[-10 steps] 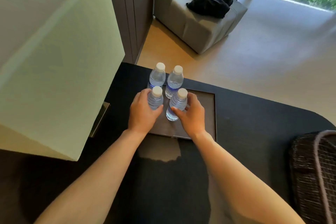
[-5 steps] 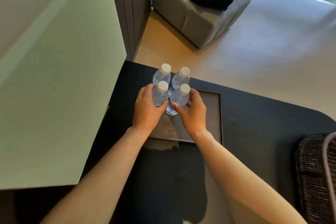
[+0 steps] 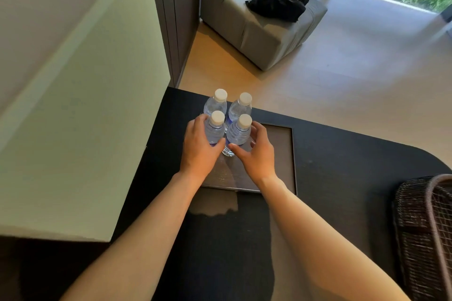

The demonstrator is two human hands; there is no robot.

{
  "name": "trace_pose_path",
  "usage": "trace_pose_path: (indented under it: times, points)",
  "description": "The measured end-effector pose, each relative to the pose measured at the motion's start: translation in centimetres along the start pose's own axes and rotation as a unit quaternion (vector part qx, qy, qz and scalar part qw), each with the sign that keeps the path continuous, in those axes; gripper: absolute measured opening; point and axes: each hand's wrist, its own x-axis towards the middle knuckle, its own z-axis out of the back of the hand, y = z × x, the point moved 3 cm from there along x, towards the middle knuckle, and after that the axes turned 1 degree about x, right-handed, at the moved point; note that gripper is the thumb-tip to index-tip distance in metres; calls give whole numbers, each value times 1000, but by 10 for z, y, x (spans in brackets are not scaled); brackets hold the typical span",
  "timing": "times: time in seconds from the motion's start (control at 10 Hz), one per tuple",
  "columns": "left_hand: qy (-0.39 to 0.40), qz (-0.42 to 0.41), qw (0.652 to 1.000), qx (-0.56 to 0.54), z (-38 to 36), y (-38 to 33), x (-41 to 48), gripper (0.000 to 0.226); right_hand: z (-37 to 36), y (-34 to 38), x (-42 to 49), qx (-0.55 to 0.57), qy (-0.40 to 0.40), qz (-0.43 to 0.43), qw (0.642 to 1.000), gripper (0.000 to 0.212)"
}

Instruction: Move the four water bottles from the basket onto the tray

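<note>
Several clear water bottles with white caps stand upright in a tight square at the far left of a dark grey tray (image 3: pixel 278 154). My left hand (image 3: pixel 199 151) wraps the near-left bottle (image 3: pixel 215 129). My right hand (image 3: pixel 256 154) wraps the near-right bottle (image 3: pixel 238 132). The far-left bottle (image 3: pixel 216 104) and far-right bottle (image 3: pixel 241 107) stand just behind them, untouched. The dark wicker basket (image 3: pixel 425 232) sits at the right edge of the black table; its inside is mostly out of view.
The black table (image 3: pixel 342 166) has a rounded far-right corner. A pale wall block (image 3: pixel 80 117) rises close on the left. Beyond the table lie a wooden floor and a grey armchair (image 3: pixel 264 29) with dark cloth on it.
The two near bottles have been pushed back toward the far pair, closing the gap. Both hands keep their hold. My head view shifted slightly.
</note>
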Motion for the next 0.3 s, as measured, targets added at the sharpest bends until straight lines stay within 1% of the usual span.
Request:
trace_pose_path:
  times: [0.1, 0.2, 0.3]
  points:
    - [-9, 28, 1000, 8, 7, -2, -12, 88, 7, -11, -19, -13, 6, -34, 999, 87]
    - [-12, 55, 998, 22, 18, -3, -35, 92, 21, -28, -50, -25, 16, -62, 998, 82]
    - [2, 112, 993, 44, 31, 1, -87, 90, 39, -53, -106, -26, 13, -98, 995, 73]
